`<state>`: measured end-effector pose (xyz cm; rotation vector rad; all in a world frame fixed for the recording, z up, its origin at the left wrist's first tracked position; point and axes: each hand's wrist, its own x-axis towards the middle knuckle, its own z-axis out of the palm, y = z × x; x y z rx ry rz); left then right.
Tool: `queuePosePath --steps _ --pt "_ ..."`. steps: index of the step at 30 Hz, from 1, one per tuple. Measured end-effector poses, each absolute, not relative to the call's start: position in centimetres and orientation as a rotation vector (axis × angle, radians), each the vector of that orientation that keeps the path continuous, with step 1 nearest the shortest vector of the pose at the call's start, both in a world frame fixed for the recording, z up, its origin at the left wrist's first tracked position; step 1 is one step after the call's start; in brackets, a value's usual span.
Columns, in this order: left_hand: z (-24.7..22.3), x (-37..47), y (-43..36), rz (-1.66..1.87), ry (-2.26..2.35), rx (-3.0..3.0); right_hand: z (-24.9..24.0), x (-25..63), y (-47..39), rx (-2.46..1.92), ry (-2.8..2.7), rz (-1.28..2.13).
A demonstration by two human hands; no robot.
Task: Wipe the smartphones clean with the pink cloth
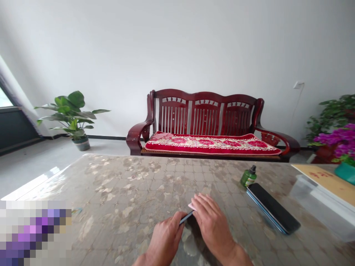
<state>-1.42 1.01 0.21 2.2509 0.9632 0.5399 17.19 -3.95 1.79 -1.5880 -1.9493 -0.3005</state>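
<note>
My left hand (167, 232) is closed on a thin, dark, flat object (186, 217), which shows almost edge-on between its thumb and fingers. My right hand (211, 218) lies over the far end of that object, fingers together and bent. A small pale pink piece (191, 206), perhaps cloth or paper, sticks out at the left side of the right fingers. Most of the pink piece and part of the dark object are hidden under the right hand. Both hands are just above the table (133, 195), near its front.
To the right lie a black-screened phone (273, 208) and a small green bottle (249, 176) with a black cap. A tan paper item (327, 181) and purple flowers (340, 142) are farther right. A red wooden bench (206, 114) stands behind. A blurred patch covers the lower left.
</note>
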Motion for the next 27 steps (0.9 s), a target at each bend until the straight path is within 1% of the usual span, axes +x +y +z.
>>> queuePosePath --steps 3,8,14,19,24,27 --pt "-0.3 -1.4 1.3 0.559 0.947 2.242 0.9 17.2 -4.2 -1.532 -2.036 -0.327" --pt "-1.3 -1.5 1.9 0.539 0.953 2.283 0.0 18.6 -3.0 -1.341 -2.076 -0.515" --pt "-1.9 -1.5 2.5 0.495 0.999 2.302 0.8 18.9 -1.8 -1.316 -2.127 -0.579" --pt "-1.8 -0.9 2.6 0.347 1.124 2.356 0.4 17.4 -1.6 -1.243 -2.112 -0.669" --pt "-1.3 -0.3 2.8 0.105 1.287 2.347 -1.1 16.2 -1.3 -1.191 -2.149 -0.719" --pt "-1.5 -0.6 3.0 0.129 1.324 2.344 -0.7 17.3 -1.3 -1.217 -2.165 -0.683"
